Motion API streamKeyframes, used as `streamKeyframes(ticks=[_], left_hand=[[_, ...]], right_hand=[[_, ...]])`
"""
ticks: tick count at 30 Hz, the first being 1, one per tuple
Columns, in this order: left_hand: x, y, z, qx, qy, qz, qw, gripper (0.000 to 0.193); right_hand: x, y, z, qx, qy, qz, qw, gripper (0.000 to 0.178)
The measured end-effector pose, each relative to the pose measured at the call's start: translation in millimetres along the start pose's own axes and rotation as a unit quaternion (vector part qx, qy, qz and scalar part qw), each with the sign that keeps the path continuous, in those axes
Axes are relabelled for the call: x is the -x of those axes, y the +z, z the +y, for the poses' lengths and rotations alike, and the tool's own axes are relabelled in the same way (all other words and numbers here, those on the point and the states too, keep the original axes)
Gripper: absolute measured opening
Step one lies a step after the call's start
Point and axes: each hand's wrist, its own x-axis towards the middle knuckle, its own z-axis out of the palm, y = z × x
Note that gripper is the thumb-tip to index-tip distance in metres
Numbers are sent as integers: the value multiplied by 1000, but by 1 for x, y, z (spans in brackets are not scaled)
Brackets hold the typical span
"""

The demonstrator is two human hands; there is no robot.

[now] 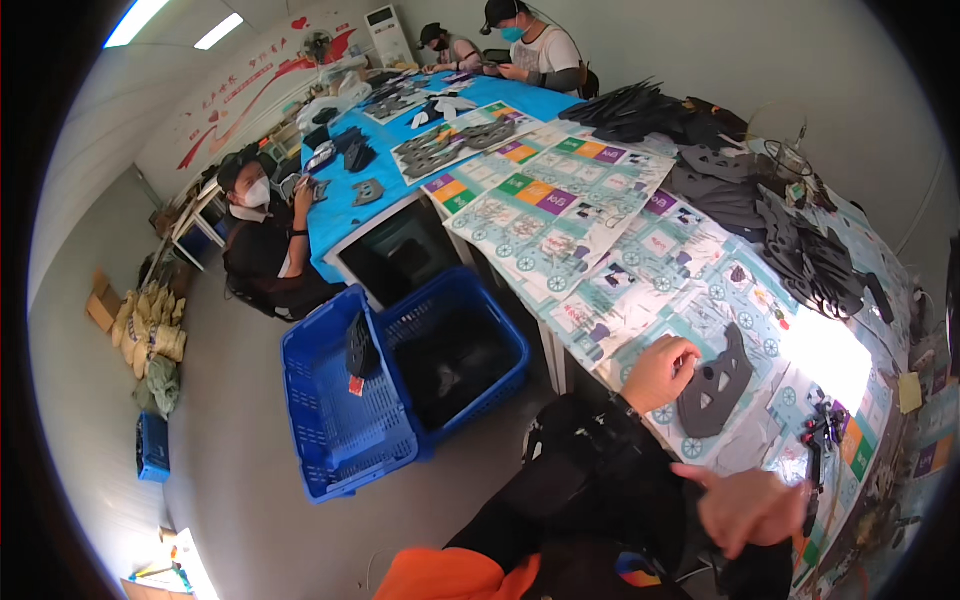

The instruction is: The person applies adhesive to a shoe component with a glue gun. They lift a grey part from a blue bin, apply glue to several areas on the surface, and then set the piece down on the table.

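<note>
Two blue baskets [400, 385] are seen on the floor at lower left of the frame. Right of centre, the left hand [657, 372] is curled shut on the edge of a dark grey cut-out piece [718, 382] lying flat on the patterned surface [560, 215]. At lower right, the right hand [745, 508] is held open, blurred, beside a small black tool [818, 438]. The piece could be snagged or dragged off the edge if pulled carelessly.
</note>
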Motion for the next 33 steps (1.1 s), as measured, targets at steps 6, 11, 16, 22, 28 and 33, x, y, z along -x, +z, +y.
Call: streamKeyframes(ticks=[6,11,16,22,28,33], left_hand=[[6,29,1,79,-25,-27,996,10],[10,23,16,66,-52,-42,996,9],[4,11,14,73,-60,-45,995,9],[2,16,8,79,-73,-59,992,9],[0,13,8,101,-72,-52,991,9],[2,11,12,97,-80,-59,990,9]], right_hand=[[56,25,18,-118,175,219,953,98],[34,50,-3,9,276,110,955,99],[95,32,16,112,319,301,892,82],[148,36,41,363,259,490,749,54],[168,34,48,335,256,499,757,45],[178,40,56,316,200,531,761,40]])
